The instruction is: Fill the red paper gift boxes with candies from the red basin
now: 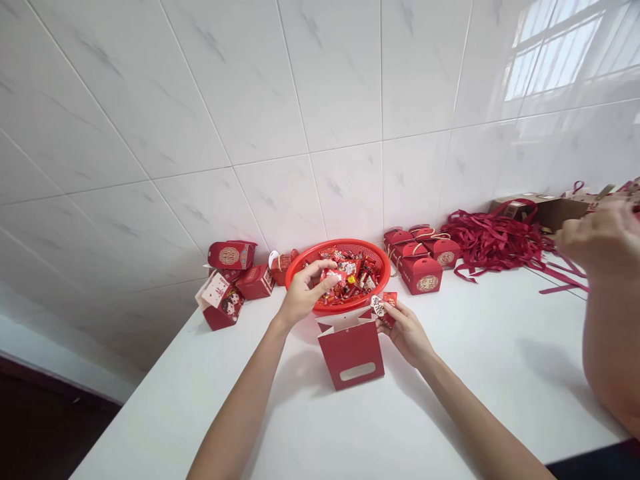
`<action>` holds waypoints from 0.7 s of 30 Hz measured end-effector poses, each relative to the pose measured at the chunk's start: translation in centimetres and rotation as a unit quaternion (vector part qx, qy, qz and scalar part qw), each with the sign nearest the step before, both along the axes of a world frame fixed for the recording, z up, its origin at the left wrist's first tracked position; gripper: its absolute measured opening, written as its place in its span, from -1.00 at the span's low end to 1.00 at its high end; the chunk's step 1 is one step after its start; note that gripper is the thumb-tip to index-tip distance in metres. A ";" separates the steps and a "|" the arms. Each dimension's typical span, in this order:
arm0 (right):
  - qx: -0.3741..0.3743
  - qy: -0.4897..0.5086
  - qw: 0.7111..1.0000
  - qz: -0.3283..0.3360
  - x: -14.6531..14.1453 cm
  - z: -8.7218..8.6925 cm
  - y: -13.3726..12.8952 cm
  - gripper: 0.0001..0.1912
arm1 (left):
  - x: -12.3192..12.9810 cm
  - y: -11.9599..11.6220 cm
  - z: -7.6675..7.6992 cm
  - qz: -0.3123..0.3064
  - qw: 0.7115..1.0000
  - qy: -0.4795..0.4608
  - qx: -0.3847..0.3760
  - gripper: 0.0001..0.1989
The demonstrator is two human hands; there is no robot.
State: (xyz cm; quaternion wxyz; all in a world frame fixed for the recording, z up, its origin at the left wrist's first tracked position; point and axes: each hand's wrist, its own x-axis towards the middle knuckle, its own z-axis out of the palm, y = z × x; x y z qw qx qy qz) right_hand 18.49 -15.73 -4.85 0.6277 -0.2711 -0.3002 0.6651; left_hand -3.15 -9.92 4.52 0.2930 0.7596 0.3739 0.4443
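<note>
Holding candy (333,275) over the basket (302,256) with our left hand (302,291), and we've got packets (389,301) in our right hand (406,333) by the box (351,353).

The basket (297,259) looks like smooth red plastic, slightly glossy, its wall perforated. The sweets (369,283) inside the basket have shiny, crinkled wrappers that catch the light. In front of the basket, the bag (350,347) is smooth red paper or thin card, matt. Right of the basket, the boxes (419,275) look like red card with a low sheen, and beyond them the ribbons (493,240) are cloth-like with a soft sheen. Under the basket, the table (200,407) is smooth and white. Behind it, the tiles (345,73) are glossy.
</note>
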 end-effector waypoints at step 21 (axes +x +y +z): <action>0.002 -0.028 1.000 0.000 -0.1 -0.3 0.0 -0.63 | 0.7 -5.0 -2.1 0.034 0.896 0.083 0.434 -0.88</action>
